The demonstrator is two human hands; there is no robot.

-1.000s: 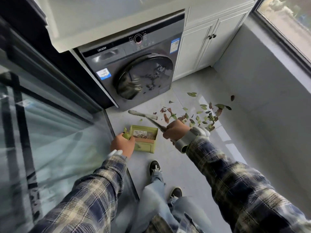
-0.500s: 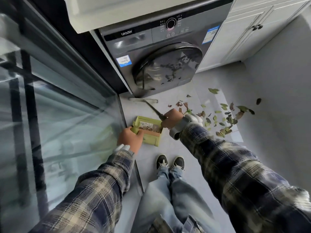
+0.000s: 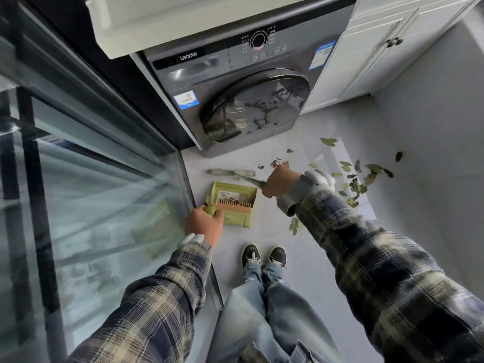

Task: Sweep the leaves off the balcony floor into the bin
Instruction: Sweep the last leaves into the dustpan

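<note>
Clock directions as in the head view, 12 = away from the person.

Left hand [image 3: 204,221]: fingers curled tight round the green handle of the dustpan [image 3: 237,203]. The pan was low at the floor [image 3: 309,258], just beside the track of the sliding glass door [image 3: 91,192]. Couldn't resolve pan-to-tile contact. Pan mouth faced 12. A sticker and a row of comb teeth showed inside it. Couldn't tell whether any leaves were in it.

Right hand [image 3: 281,182]: closed round the dark handle of the brush [image 3: 231,172]. The brush head was at 10 from that hand, motion-blurred, just past the pan's far edge. Bristle contact with the tile: couldn't tell.

Leaves [image 3: 353,185]: the main scatter lay on the floor at 3 from the right hand, near the grey wall [image 3: 432,153]. A few brown ones lay at 12 from the hand, just beside the knuckles, in front of the washing machine [image 3: 248,106]. One larger green leaf was further out at 1. A couple lay at 6 from the hand, by the plaid sleeve [image 3: 366,258]. One dark leaf sat alone at 3, apart from the rest, at the wall.

The washer stood at 12 from the pan, its round door reflecting the leaves. White cabinet doors [image 3: 379,56] were at 3 from the washer. Shoes [image 3: 263,255] were together at 6 from the pan, toes pointing to 12.
</note>
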